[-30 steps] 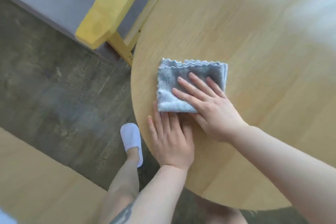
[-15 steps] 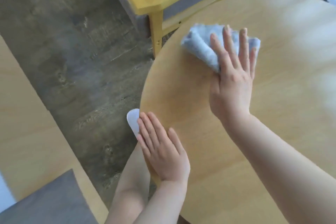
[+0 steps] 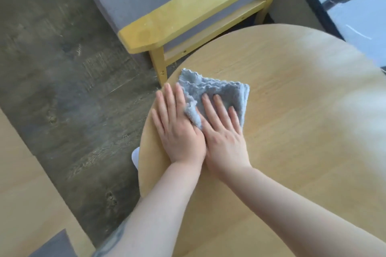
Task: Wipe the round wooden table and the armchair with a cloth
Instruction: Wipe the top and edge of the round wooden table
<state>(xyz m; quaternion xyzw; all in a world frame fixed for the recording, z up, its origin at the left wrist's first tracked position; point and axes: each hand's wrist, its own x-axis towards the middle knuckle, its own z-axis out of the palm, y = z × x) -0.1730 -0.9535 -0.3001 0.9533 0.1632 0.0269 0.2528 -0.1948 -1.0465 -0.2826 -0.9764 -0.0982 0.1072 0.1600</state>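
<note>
The grey cloth (image 3: 217, 94), folded into a rough square with scalloped edges and a fluffy nap, lies flat near the left rim of the round wooden table (image 3: 292, 131). I have my right hand (image 3: 224, 137) pressed on it, fingers straight and slightly spread; my left hand (image 3: 177, 131) lies flat just beside it, fingers straight and close together, touching the cloth's edge. I judge I'm mid-wipe on the tabletop; next comes a firm sweep across the unwiped wood. The armchair (image 3: 188, 12), just beyond the table, waits its turn.
</note>
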